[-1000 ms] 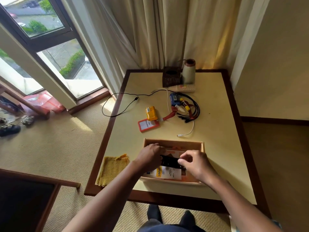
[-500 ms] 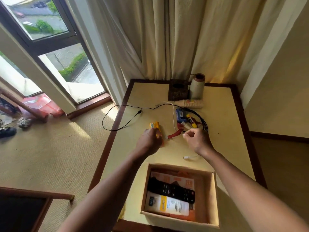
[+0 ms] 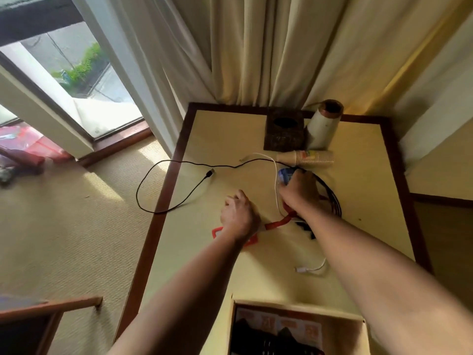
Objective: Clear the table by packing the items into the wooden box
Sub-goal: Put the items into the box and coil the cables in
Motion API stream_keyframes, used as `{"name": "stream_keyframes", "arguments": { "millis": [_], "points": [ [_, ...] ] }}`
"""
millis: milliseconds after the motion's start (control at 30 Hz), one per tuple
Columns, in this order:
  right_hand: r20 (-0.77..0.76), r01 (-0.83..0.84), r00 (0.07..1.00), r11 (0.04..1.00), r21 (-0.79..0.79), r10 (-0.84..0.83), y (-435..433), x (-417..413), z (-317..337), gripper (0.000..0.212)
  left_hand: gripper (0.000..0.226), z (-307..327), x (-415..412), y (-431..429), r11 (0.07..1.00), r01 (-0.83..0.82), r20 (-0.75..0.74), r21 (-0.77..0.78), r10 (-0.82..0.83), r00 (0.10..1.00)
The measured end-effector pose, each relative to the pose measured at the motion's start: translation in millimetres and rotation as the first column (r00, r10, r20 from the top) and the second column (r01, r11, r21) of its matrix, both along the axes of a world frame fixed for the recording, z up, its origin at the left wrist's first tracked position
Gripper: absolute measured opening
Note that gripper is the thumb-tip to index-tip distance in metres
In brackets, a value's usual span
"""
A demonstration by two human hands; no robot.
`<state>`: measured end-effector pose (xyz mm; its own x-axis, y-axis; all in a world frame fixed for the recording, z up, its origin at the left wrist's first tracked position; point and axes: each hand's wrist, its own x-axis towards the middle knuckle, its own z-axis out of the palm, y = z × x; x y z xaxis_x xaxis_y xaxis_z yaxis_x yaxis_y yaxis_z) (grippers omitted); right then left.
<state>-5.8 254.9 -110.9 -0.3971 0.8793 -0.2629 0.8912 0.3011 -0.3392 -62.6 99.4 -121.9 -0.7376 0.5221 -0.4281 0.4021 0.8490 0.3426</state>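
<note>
The wooden box (image 3: 294, 305) sits at the table's near edge, holding a black remote (image 3: 271, 342) on printed paper. My left hand (image 3: 239, 216) is curled shut over a small yellow pack, which it hides, just above the red card holder (image 3: 217, 230). My right hand (image 3: 299, 193) grips a blue item (image 3: 285, 175) beside a bundle of black cables (image 3: 334, 201). A red lanyard (image 3: 279, 222) runs between the two hands. A white cable (image 3: 311, 270) lies loose near the box.
A black cable (image 3: 179, 162) loops off the table's left edge. At the back stand a dark woven box (image 3: 284, 131) and a white roll (image 3: 323, 126), with a stack of paper cups (image 3: 307, 158) lying on its side. Curtains hang behind; a wooden frame (image 3: 51, 306) is lower left.
Both hands left the box and reached forward. The left hand closed over the yellow pack, and the right moved onto the blue item. The view tilted forward, so the box dropped to the bottom edge.
</note>
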Motion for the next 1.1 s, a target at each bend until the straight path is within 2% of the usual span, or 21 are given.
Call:
{"name": "stream_keyframes", "arguments": {
  "millis": [100,167,267,367,500,567,633,700,767,867,933,1100],
  "points": [
    [0.066,0.018,0.998,1.0,0.022,-0.019,2,-8,-8,0.058,0.049,-4,-1,8,0.998,-0.066,0.038,0.017,0.065,0.997],
    [0.017,0.058,0.998,0.998,0.002,-0.058,2,-7,-5,0.051,0.051,-5,-3,8,0.995,-0.09,0.061,0.041,0.087,0.994],
    [-0.178,0.113,0.973,0.973,-0.201,-0.15,3,5,17,0.029,0.056,0,-7,4,0.992,-0.11,0.081,0.069,0.104,0.991],
    [-0.233,0.14,0.944,0.922,-0.362,-0.235,4,22,47,0.031,0.053,19,-9,1,0.968,-0.225,0.178,0.113,0.203,0.963],
    [-0.398,0.104,0.821,0.792,-0.601,-0.41,-5,63,82,0.019,0.027,58,4,-9,0.841,-0.44,0.426,0.314,0.29,0.857],
    [-0.477,0.017,0.774,0.767,-0.641,-0.416,-18,89,100,0.016,0.017,78,21,-18,0.748,-0.516,0.547,0.418,0.246,0.8],
    [-0.555,-0.064,0.731,0.769,-0.636,-0.398,-36,120,118,0.013,0.016,98,48,-32,0.69,-0.539,0.625,0.483,0.16,0.764],
    [-0.592,-0.092,0.729,0.808,-0.582,-0.344,-55,154,130,0.008,0.017,112,79,-46,0.666,-0.526,0.649,0.529,0.082,0.756],
    [-0.585,-0.123,0.779,0.86,-0.496,-0.226,-73,195,134,0.004,0.02,119,114,-62,0.648,-0.517,0.652,0.559,0.043,0.757],
    [-0.514,-0.221,0.858,0.905,-0.364,0.002,-101,249,134,0.023,0.019,119,158,-84,0.636,-0.51,0.669,0.579,-0.013,0.743],
    [-0.477,-0.297,0.869,0.91,-0.287,0.133,-121,279,129,0.034,0.019,119,182,-97,0.638,-0.481,0.646,0.601,-0.033,0.763],
    [-0.373,-0.481,0.832,0.87,-0.113,0.411,-160,316,96,0.032,0.019,112,217,-112,0.604,-0.499,0.58,0.622,0.072,0.811]
  ]
}}
